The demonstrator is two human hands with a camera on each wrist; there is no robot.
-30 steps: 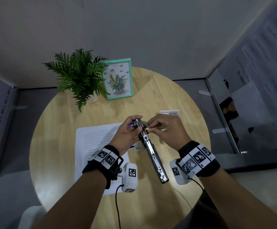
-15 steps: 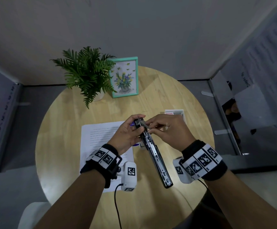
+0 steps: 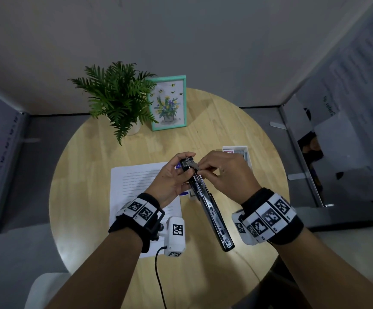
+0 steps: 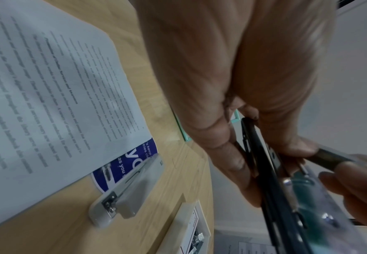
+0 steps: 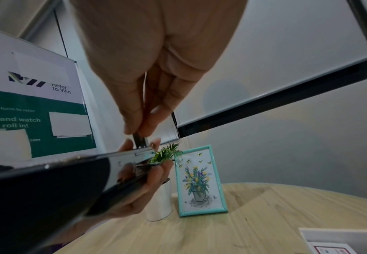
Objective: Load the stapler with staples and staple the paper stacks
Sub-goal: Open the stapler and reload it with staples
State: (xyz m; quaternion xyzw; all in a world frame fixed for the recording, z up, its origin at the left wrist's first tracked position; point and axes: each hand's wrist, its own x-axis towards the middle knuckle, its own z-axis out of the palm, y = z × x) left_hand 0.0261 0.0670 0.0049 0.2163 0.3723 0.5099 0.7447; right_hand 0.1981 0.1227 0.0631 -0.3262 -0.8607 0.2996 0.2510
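A long black stapler (image 3: 207,204) is held above the table, its far end gripped by my left hand (image 3: 172,181), fingers curled round it (image 4: 232,154). My right hand (image 3: 223,172) pinches a strip of staples (image 3: 194,166) at the stapler's front end; in the right wrist view the strip (image 5: 140,141) stands just above the stapler's metal channel (image 5: 121,156). A printed paper stack (image 3: 136,186) lies on the table under my left wrist. A small white stapler (image 4: 128,190) lies beside the paper, near a white staple box (image 3: 239,152).
A round wooden table (image 3: 87,197) carries a potted fern (image 3: 118,97) and a teal picture frame (image 3: 170,103) at its far side. Grey partitions with posters stand left and right. A cable (image 3: 158,275) hangs from my left wrist camera.
Both hands and the stapler have stayed almost in place. The right hand's fingers have shifted slightly with the staple strip at the stapler's front end.
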